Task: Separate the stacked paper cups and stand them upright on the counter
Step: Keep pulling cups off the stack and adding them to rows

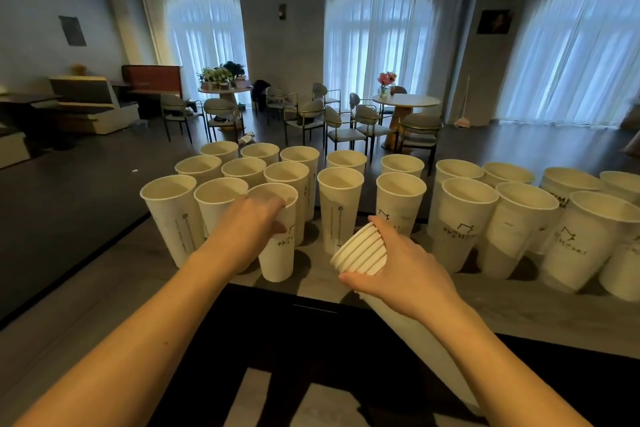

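Observation:
My right hand (401, 263) grips a stack of several nested white paper cups (360, 253), tilted with the rims pointing up and left; the stack's lower part runs under my forearm. My left hand (252, 225) holds a single tall white cup (277, 260) near its rim, fingers curled round its left side. That cup stands upright on the grey counter (311, 277) at the front of the group. Several separated cups (341, 208) stand upright in rows behind and to both sides.
The counter's near edge (519, 329) runs below my right hand, with a dark gap beneath. More upright cups (585, 236) crowd the right end. Beyond the counter lies a room with round tables, chairs and curtained windows.

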`<state>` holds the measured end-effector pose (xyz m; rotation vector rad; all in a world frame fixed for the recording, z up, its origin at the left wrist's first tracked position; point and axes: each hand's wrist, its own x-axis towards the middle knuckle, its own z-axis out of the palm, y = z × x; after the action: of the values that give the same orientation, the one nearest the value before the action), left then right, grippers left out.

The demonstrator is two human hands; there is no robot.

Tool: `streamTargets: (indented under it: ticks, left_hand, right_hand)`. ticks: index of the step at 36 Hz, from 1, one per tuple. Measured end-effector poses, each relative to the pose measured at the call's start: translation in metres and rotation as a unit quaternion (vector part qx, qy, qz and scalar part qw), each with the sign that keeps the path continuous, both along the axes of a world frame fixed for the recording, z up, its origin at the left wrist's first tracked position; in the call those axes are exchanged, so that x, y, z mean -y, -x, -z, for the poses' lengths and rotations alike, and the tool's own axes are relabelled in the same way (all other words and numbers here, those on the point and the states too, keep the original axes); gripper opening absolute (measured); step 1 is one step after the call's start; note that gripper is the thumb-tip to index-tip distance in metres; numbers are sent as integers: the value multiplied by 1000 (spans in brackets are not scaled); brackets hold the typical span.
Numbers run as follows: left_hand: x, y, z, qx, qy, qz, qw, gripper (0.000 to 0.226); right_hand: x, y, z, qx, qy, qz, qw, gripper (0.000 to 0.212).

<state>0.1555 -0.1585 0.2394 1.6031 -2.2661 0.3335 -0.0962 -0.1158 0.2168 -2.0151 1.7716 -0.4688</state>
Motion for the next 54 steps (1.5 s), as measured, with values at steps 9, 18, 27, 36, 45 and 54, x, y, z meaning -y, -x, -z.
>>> streamTargets:
  ticks: [9,18,27,36,45,54]
  left_hand:
    - [-19,21,-11,-150,48,16,987,43]
    - [-54,84,-11,-329,-323,169,871,26]
    - [-59,105,-9,-380,-307,143,861,19]
    - [-52,101,-32,-429,-116,71,893,10]
    - [-18,95,-2,-47,-27,14,998,21]
    - [-10,91,-1,-58,-12,26,998,48]
  right_hand:
    - [-9,14,-2,33,7,-15,999,117]
    - [-22,25,-3,83,25,-54,995,100]
    - [-26,57,8,122,25,-101,987,105]
    - [-19,89,13,57,46,-91,993,106]
    - [-7,103,24,16,15,-50,998,114]
    - [-7,104,24,63,10,-60,996,112]
